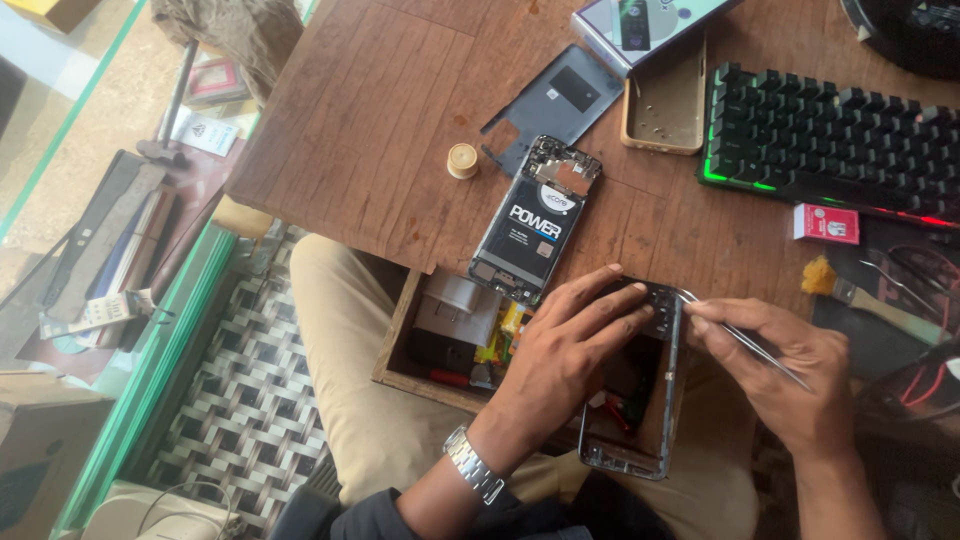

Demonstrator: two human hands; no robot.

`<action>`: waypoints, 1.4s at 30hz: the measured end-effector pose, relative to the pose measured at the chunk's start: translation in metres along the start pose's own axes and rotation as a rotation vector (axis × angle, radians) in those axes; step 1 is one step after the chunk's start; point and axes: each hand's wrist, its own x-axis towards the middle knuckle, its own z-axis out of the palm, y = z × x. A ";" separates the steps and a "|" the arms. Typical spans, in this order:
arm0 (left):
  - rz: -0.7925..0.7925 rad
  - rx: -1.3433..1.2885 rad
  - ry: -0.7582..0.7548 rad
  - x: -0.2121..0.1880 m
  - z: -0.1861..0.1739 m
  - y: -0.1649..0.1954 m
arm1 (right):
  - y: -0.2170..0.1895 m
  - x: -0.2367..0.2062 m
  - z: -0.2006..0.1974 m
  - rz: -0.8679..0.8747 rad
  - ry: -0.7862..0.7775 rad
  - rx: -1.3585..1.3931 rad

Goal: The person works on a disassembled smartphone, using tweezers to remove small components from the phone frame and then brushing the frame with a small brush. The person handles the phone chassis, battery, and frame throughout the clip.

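Low in the frame, just right of centre, an opened phone frame (640, 400) rests over the person's lap, its long axis running up and down the picture. The left hand (565, 355) lies across its upper left part, fingers spread slightly and pressed flat on the frame's top end, steadying it; a metal watch (473, 465) sits on that wrist. The right hand (790, 370) comes in from the lower right, fingers pinched together around thin metal tweezers (745, 340), whose tips meet the top right corner of the frame. What the tips grip, if anything, is too small to tell.

Just left of the hands, below the table edge, an open wooden drawer (400, 340) holds small boxes and bits.

Further up, at the centre of the frame, a second phone (535, 220) lies on the wooden table (370, 120) with its back off, its battery exposed. Its grey back cover (555, 105) lies just above it, and a small round cream cap (462, 160) sits to the left. A tan phone case (665, 105) lies right of the cover, with a white box (640, 25) at the top edge.

On the right, a black keyboard (830, 135) with green lighting fills the upper right; below it sit a small red box (826, 223) and a brush (860, 295).
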 end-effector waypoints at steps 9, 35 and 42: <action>-0.032 -0.013 -0.009 0.002 -0.002 0.003 | 0.004 0.001 0.002 0.116 0.030 0.078; -0.033 -0.017 0.041 0.002 0.001 0.002 | -0.003 0.005 -0.006 -0.086 -0.026 -0.195; -0.032 -0.030 0.041 0.003 -0.003 0.002 | -0.009 0.008 -0.009 -0.164 -0.023 -0.228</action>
